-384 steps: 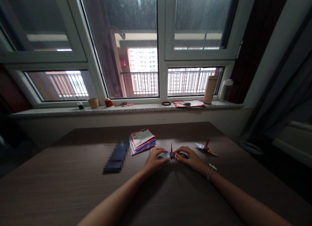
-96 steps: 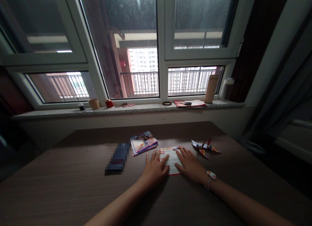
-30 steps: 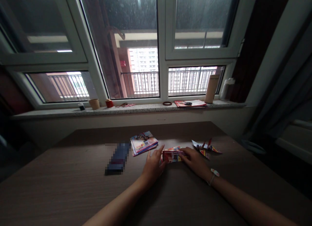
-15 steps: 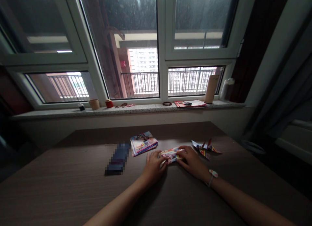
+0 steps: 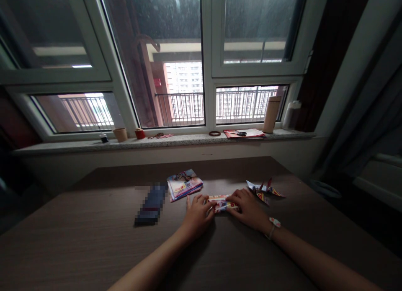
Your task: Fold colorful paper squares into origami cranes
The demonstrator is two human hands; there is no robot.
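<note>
A folded piece of colourful printed paper point(image 5: 222, 204) lies on the table between my hands. My left hand point(image 5: 198, 212) grips its left end, thumb at the near edge and fingers over the top. On the right end my right hand point(image 5: 246, 207) holds it the same way, with a bracelet on that wrist. Behind my left hand rests a stack of printed sheets point(image 5: 185, 185). Two folded paper shapes point(image 5: 265, 192) with pointed tips stand just beyond my right hand.
A dark, pixelated flat object point(image 5: 151, 204) lies left on the brown table point(image 5: 78, 224). Along the windowsill point(image 5: 176, 141) are a paper cup point(image 5: 120, 135), a red spool-like item point(image 5: 140, 133), a dark ring point(image 5: 215, 133), scissors point(image 5: 241, 133) on papers, and a tan flask point(image 5: 271, 114).
The folded paper has turned slightly and now lies straighter across the table. My right hand's fingers have shifted a little to the left along it.
</note>
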